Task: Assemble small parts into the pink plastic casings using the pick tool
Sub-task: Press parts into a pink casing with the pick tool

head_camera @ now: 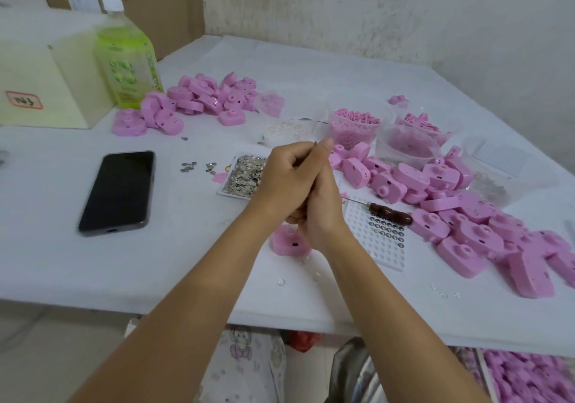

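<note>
1. The table (311, 69) carries two heaps of pink casings: the bigger heap (466, 216) along the right edge, and a smaller heap (199, 99) toward the far left corner.
2. Toward the front edge, the left hand (284, 178) and right hand (320, 212) press together. The left grip curls round a thin pick (315, 143). Whether the right grip pinches it too cannot be told.
3. A lone casing (289, 244) lies under the hands. The step appears to be readying the pick. The next move likely calls for a steady tip to lift one small part into that casing.
4. Toward the far edge, a clear tub (354, 125) holds pink bits, and a lens tub (284, 130) holds clear discs.
5. A flat tray (244, 175) holds metal pieces. A perforated tray (378, 248) holds small rings and carries a wooden-handled pick (390, 213).
</note>
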